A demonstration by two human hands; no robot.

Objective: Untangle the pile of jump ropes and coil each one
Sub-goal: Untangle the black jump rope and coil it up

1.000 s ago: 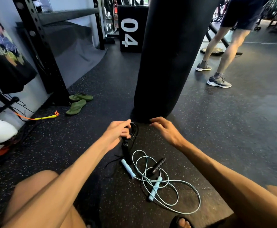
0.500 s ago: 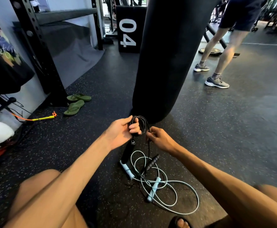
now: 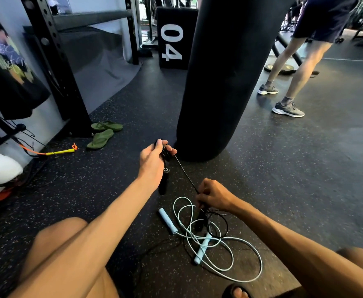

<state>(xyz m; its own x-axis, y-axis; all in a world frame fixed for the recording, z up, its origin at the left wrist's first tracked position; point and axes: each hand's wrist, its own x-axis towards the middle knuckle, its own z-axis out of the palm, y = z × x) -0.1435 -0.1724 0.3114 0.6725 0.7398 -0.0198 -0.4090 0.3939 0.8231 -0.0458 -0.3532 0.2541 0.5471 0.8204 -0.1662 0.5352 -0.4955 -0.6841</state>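
The left hand (image 3: 153, 161) is closed round a small bundle of finished coils of the black jump rope (image 3: 187, 175) and holds them off the floor on the far side. One black handle (image 3: 163, 184) hangs below the palm. Gathering the turns in one fist probably stops them from springing apart. The right hand (image 3: 214, 197), nearer and to the right, pinches the same cord between curled fingers, so the stretch between the two hands runs straight and taut. That tension looks deliberate: it would let this hand feed slack up to the coil while drawing it clear of the pile.

Just under the right hand, the uncoiled part of the black cord lies in loose rings beside the second black handle (image 3: 199, 221). These rings cross over the light blue jump rope (image 3: 244, 252), so the two ropes seem not fully parted yet. The blue rope sprawls in wide loops on the rubber floor (image 3: 305, 168), near the person's knees, and neither hand touches it. It has one pale handle (image 3: 167, 220) to the left and the other (image 3: 202, 248) in the middle of the loops.

Farther out, a black punching bag (image 3: 225, 72) hangs just beyond the left hand. Green flip-flops (image 3: 103, 134) lie at far left beside a rack upright (image 3: 53, 61). Another person's legs (image 3: 294, 72) stand at far right.
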